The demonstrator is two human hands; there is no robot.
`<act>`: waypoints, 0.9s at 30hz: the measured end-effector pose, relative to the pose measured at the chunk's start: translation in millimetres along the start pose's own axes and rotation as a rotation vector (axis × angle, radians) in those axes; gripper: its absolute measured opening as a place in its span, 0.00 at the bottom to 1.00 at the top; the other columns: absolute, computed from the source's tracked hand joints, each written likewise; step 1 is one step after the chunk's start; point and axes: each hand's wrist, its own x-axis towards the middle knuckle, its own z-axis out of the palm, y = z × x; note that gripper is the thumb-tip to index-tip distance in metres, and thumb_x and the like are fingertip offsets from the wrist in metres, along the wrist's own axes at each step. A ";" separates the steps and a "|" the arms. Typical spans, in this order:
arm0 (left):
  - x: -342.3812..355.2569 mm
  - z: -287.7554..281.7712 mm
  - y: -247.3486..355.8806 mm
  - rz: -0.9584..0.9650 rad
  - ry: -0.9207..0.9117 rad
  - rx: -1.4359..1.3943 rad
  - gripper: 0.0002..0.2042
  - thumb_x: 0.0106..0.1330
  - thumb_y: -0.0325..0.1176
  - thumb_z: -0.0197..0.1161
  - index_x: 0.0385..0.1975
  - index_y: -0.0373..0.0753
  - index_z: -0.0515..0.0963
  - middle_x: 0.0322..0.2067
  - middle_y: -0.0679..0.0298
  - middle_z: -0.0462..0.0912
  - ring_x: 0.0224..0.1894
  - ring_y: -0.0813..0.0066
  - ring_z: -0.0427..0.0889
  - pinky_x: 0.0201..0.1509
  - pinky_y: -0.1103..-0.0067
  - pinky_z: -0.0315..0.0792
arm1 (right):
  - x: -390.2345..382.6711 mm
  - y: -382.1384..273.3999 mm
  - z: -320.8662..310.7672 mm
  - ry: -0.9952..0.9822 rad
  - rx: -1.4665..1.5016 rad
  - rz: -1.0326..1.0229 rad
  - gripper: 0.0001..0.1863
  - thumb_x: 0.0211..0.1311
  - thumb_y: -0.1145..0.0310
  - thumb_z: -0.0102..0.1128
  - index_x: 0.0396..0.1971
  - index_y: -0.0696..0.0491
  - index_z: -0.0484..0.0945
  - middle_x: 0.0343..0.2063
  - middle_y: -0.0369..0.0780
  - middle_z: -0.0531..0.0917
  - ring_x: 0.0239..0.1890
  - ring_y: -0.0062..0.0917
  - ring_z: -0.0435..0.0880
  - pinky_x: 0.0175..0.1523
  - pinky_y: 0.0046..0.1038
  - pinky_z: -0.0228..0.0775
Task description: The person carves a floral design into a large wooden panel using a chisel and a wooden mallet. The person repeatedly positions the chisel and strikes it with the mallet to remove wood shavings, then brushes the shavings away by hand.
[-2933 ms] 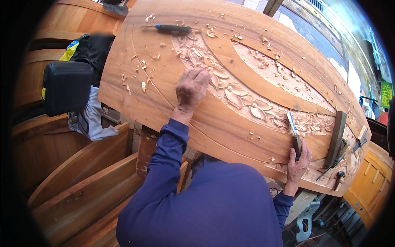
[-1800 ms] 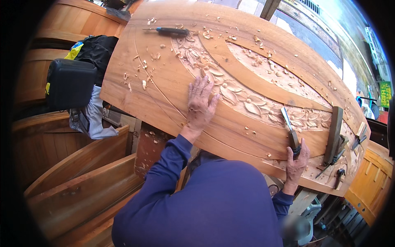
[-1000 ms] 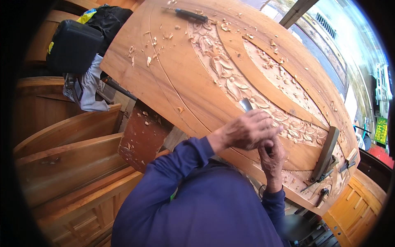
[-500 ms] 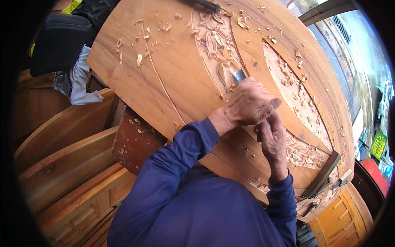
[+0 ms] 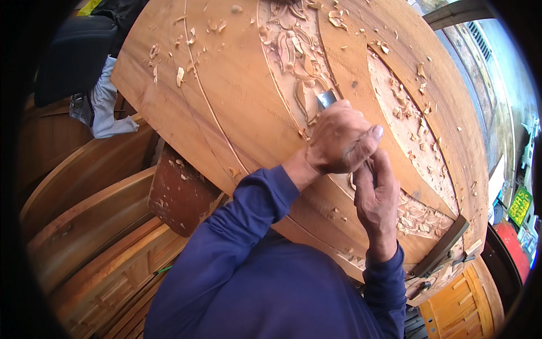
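Note:
My left hand [image 5: 341,138] is wrapped around a chisel, close behind its flat metal blade [image 5: 326,99], with the thumb angled up to the right. That blade meets the carved leaf-and-scroll band [image 5: 296,53] in a large curved wooden panel [image 5: 237,96]. Just behind and below, my right hand [image 5: 377,189] closes around the rear end of the same tool; the handle is hidden by both hands.
Wood shavings [image 5: 403,107] lie scattered over the panel and in a second recessed strip. A dark wooden bar [image 5: 443,246] and clamps sit at the lower right edge. Curved wooden pieces [image 5: 84,226] stand at left, near a black seat [image 5: 73,59] and grey cloth [image 5: 104,107].
The view has turned and shifted slightly. My left thumb points up a little more; both hands keep their hold on the chisel. The dark tool at the top has mostly left the picture.

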 end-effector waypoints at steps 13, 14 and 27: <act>5.7 1.6 -5.9 0.058 0.116 0.091 0.22 0.79 0.36 0.53 0.16 0.42 0.73 0.15 0.60 0.70 0.20 0.57 0.73 0.34 0.64 0.64 | 30.0 4.0 3.2 0.432 0.217 -0.558 0.28 0.74 0.57 0.41 0.25 0.64 0.80 0.29 0.50 0.81 0.36 0.35 0.79 0.44 0.35 0.69; 6.6 0.5 -4.1 0.036 0.128 0.075 0.22 0.79 0.36 0.54 0.16 0.42 0.72 0.14 0.60 0.68 0.20 0.57 0.72 0.34 0.64 0.63 | 27.0 4.0 -1.7 0.439 0.219 -0.571 0.29 0.75 0.56 0.40 0.25 0.64 0.80 0.28 0.50 0.80 0.35 0.35 0.78 0.43 0.35 0.68; 3.9 0.5 -0.7 0.018 0.101 0.003 0.22 0.79 0.36 0.52 0.16 0.42 0.72 0.15 0.60 0.69 0.21 0.58 0.71 0.34 0.65 0.62 | 13.9 3.6 -10.9 0.353 0.114 -0.559 0.27 0.69 0.54 0.43 0.21 0.60 0.80 0.30 0.51 0.82 0.36 0.36 0.79 0.45 0.37 0.68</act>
